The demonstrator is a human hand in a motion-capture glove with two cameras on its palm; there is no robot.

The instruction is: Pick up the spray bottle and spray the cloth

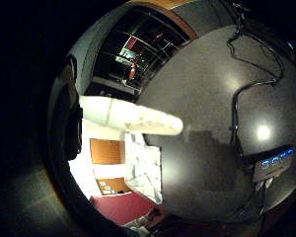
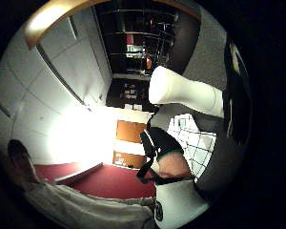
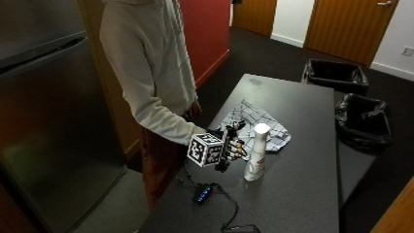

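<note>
White spray bottle (image 3: 256, 153), upright, glossy cap

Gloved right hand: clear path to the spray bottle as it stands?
Probably yes. In the outside view the right hand is right beside the upright spray bottle, fingers open toward it, nothing between them. The cloth lies behind the bottle on the table, out of the way.

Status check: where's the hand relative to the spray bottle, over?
Right hand open beside spray bottle, not gripping it. Bottle upright on table. Checked cloth just behind the bottle. Nothing between hand and bottle.
</note>
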